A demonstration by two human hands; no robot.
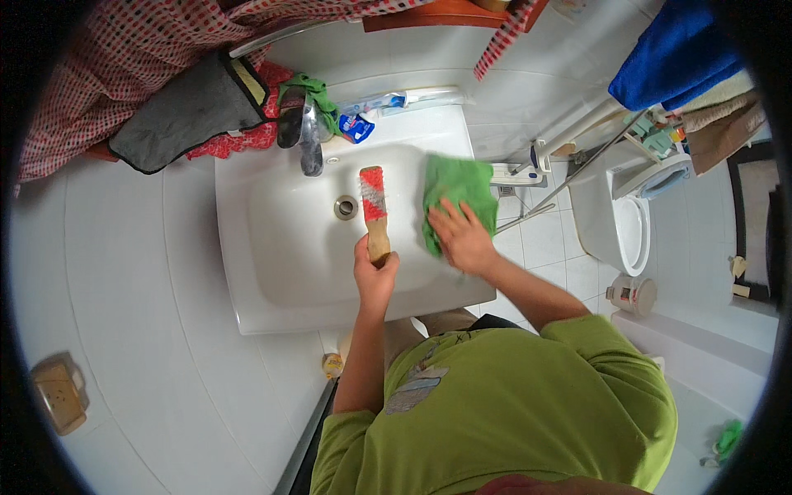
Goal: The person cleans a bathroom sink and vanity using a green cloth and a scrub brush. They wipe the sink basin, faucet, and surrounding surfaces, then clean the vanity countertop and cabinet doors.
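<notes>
My left hand (375, 278) grips the wooden handle of a brush (374, 201) with red and whitish bristles. The brush points away from me, bristles up, above the white washbasin (291, 247). To its right, my right hand (461, 238) holds a green cloth (461, 179) against the basin's right rim, palm down and fingers somewhat apart. Some blur shows at its fingertips. Part of the cloth lies beyond that rim. A metal drain (346, 208) is just left of the brush, and the faucet (310, 139) stands at the back of the basin.
Behind the faucet are another green cloth (312, 90), a blue packet (356, 128) and a toothpaste tube (374, 102). A grey cloth (185, 114) hangs at the left. Rightward are a mop's pole (575, 179), a toilet (625, 229) and a small bin (632, 295).
</notes>
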